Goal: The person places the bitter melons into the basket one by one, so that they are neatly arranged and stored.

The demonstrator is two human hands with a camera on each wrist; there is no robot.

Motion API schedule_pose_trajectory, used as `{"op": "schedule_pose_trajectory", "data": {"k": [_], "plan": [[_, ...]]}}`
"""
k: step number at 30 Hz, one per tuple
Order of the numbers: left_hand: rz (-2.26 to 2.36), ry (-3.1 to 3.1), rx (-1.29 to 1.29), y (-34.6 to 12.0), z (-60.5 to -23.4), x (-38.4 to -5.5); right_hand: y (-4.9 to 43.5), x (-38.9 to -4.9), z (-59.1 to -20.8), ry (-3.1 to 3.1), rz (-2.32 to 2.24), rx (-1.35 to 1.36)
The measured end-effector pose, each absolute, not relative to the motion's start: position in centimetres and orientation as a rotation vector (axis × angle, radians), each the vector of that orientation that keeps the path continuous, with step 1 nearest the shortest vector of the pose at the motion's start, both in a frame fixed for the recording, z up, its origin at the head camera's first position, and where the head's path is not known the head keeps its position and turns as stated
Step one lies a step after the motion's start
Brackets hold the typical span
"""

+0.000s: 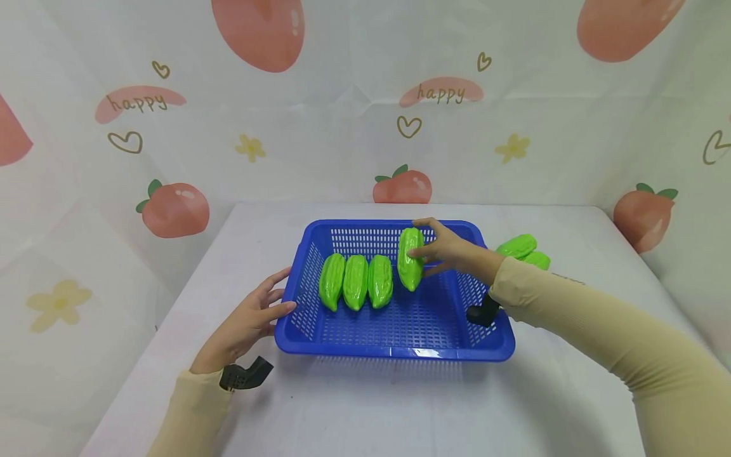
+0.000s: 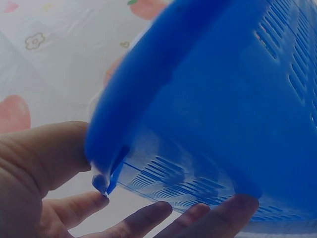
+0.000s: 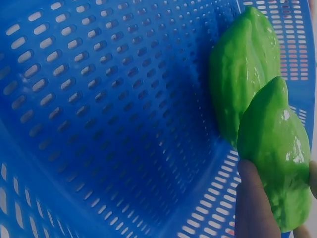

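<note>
A bright green, ribbed bitter melon (image 1: 410, 260) is held upright between the thumb and fingers of my right hand (image 1: 442, 247), over the right half of a blue plastic basket (image 1: 394, 353). In the right wrist view this bitter melon (image 3: 277, 163) overlaps another one (image 3: 242, 74) behind it. Three more bitter melons lie side by side in the basket's left half, the nearest to my right hand being the right one (image 1: 380, 282). My left hand (image 1: 245, 320) grips the basket's left side. Its thumb (image 2: 54, 153) lies at the rim, and the fingers spread along the outer wall below.
On the white table (image 1: 365, 412), right of the basket and partly behind my right forearm, lie more green bitter melons (image 1: 518, 245). A white cloth (image 1: 342, 146) printed with peaches hangs behind the table. Each wrist carries a small black camera (image 1: 247, 374).
</note>
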State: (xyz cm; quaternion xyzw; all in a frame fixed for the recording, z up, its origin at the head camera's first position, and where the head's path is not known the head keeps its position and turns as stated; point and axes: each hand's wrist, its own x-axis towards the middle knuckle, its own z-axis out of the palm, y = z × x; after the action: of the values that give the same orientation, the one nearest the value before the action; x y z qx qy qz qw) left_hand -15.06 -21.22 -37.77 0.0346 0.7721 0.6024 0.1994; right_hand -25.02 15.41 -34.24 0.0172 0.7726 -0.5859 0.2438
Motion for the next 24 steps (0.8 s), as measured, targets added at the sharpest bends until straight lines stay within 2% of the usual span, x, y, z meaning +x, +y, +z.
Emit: {"op": "schedule_pose_trajectory", "data": {"k": [24], "plan": [[1.681,2.152,0.11,-21.3,-37.7,-15.0,14.6,-24.5,-36.3,2.075,-1.535,0.039]]}}
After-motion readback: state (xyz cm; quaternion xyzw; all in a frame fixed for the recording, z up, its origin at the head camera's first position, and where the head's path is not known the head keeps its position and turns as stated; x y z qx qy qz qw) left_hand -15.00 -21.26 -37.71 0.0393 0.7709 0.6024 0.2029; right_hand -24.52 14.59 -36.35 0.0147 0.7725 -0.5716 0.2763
